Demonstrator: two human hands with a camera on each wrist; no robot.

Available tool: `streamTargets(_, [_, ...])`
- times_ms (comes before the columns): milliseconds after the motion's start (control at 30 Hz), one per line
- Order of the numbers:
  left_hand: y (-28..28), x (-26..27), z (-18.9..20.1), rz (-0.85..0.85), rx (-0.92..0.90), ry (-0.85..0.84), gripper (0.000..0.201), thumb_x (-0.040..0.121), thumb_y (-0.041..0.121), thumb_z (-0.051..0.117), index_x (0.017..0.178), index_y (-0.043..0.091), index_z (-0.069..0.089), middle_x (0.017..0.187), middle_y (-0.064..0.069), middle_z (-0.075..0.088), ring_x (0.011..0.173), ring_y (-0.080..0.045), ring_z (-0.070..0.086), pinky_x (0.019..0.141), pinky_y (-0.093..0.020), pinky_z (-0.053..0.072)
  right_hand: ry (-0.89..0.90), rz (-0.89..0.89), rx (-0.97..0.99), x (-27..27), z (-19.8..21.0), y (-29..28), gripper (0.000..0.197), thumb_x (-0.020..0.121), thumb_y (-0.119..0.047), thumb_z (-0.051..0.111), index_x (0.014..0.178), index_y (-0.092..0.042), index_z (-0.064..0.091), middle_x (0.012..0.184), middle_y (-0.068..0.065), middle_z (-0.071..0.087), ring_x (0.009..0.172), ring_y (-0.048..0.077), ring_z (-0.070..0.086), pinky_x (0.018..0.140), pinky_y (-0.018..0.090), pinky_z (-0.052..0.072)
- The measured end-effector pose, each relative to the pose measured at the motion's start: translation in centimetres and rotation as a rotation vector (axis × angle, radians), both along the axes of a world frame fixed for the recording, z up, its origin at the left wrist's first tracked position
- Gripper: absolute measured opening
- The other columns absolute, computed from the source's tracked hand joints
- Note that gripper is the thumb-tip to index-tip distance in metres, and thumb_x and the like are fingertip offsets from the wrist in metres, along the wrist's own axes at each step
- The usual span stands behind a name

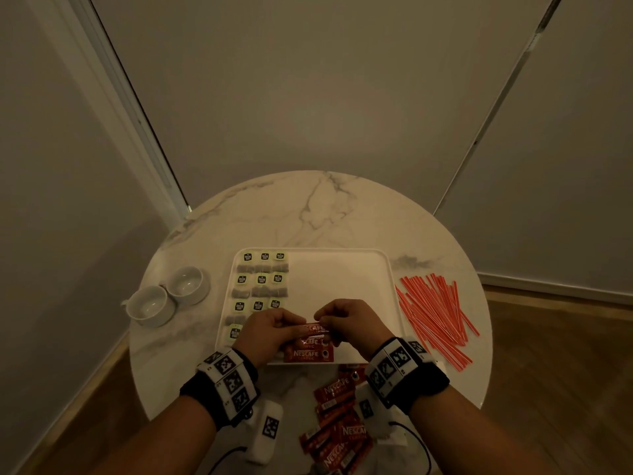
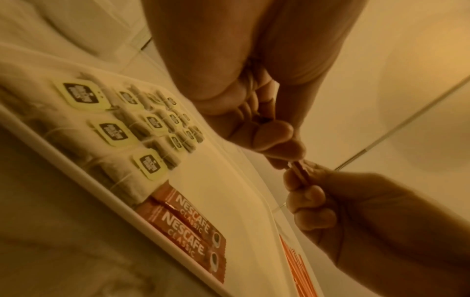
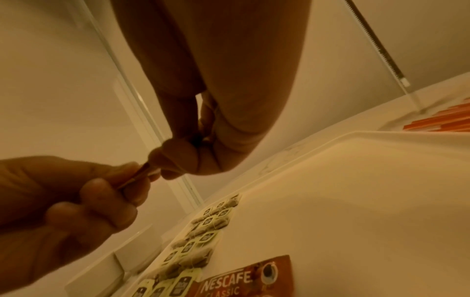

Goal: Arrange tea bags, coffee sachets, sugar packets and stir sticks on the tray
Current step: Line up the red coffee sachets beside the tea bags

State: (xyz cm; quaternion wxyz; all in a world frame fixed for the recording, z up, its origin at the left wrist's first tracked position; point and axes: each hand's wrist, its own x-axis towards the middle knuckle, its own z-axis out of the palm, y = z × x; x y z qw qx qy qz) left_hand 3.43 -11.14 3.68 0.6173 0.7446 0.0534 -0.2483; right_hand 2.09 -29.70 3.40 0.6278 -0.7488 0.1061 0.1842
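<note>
Glossy foil coffee sachets (image 1: 311,354) lie on a smooth matt tray (image 1: 342,272) (plastic, seemingly) atop polished marble table (image 1: 308,207).

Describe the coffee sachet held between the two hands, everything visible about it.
The sachet is a slim red stick with white NESCAFE lettering, glossy like foil or plastic film. It looks sealed. It lies level and crosswise above the tray's near edge, over two like sachets already laid there. The left hand pinches one end, the right hand the other.
</note>
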Motion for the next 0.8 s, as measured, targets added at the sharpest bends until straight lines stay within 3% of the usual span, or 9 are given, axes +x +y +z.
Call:
streamTargets(233, [0.3, 0.2, -0.7, 0.072, -0.093, 0.093, 0.009, 0.087, 0.000, 0.062, 0.094, 0.002, 0.067, 0.070, -0.009, 0.067, 0.050, -0.010, 0.059, 0.046, -0.020, 0.048, 0.064, -0.048, 0.101, 0.3, -0.4, -1.1, 0.019, 0.088, 0.009, 0.056, 0.088, -0.006, 0.068, 0.085, 0.013, 0.068, 0.050, 0.011, 0.060, 0.051, 0.020, 0.050])
streamTargets(367, [0.1, 0.4, -1.0, 0.053, -0.117, 0.171, 0.016, 0.086, 0.016, 0.067, 0.095, 0.004, 0.071, 0.082, -0.011, 0.072, 0.063, -0.016, 0.064, 0.051, -0.026, 0.049, -0.026, 0.089, -0.027, 0.5, -0.1, -1.4, 0.020, 0.087, 0.006, 0.058, 0.094, -0.010, 0.068, 0.089, 0.004, 0.069, 0.059, 0.004, 0.064, 0.059, 0.018, 0.051])
streamTargets(433, [0.0, 0.6, -0.9, -0.005, -0.101, 0.176, 0.014, 0.082, 0.014, 0.071, 0.093, 0.005, 0.072, 0.081, -0.012, 0.073, 0.065, -0.018, 0.066, 0.055, -0.028, 0.052, -0.066, 0.160, -0.097, 0.7, 0.0, -1.5, 0.024, 0.086, 0.004, 0.058, 0.097, -0.015, 0.067, 0.093, 0.000, 0.070, 0.065, 0.003, 0.064, 0.061, 0.017, 0.050])
streamTargets(633, [-0.3, 0.8, -0.8, 0.058, -0.119, 0.110, 0.011, 0.083, 0.006, 0.068, 0.094, 0.003, 0.071, 0.079, -0.016, 0.073, 0.067, -0.022, 0.068, 0.061, -0.030, 0.056, -0.130, 0.165, -0.082, 1.1, 0.3, -1.7, 0.034, 0.084, 0.010, 0.055, 0.100, -0.017, 0.068, 0.091, -0.001, 0.067, 0.066, 0.008, 0.065, 0.062, 0.020, 0.050])
streamTargets(800, [-0.2, 0.8, -0.8, 0.127, -0.140, 0.037, 0.010, 0.087, 0.006, 0.063, 0.093, 0.000, 0.068, 0.074, -0.014, 0.071, 0.057, -0.016, 0.063, 0.052, -0.024, 0.052, -0.125, 0.149, -0.042, 1.5, 0.5, -2.1, 0.034, 0.085, 0.013, 0.053, 0.101, -0.012, 0.068, 0.099, 0.005, 0.066, 0.072, 0.018, 0.071, 0.061, 0.022, 0.053])
